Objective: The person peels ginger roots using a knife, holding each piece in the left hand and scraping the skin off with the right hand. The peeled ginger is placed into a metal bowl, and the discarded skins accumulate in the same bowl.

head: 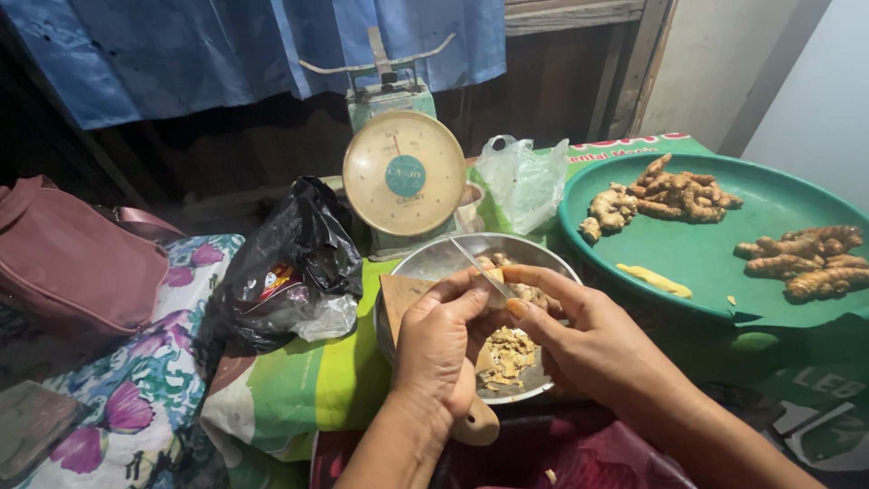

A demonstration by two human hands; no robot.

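Cluttered cloth-covered table [299,380] carried a metal bowl [425,258] of peelings, over which the left hand [439,349] pinched a small root piece [493,276] while the right hand [579,340] gripped a knife [478,264]; shallow strokes away from the thumb would seem best.

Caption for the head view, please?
Both hands hold a knife over a metal bowl of peelings, beside a green tray.

round green plastic tray [778,204] | crumpled black plastic bag [303,249] | cream-faced weighing scale [404,174], teal centre | purple-flowered white cloth [136,398] | blue hanging curtain [181,50] | dusty-pink handbag [72,263]
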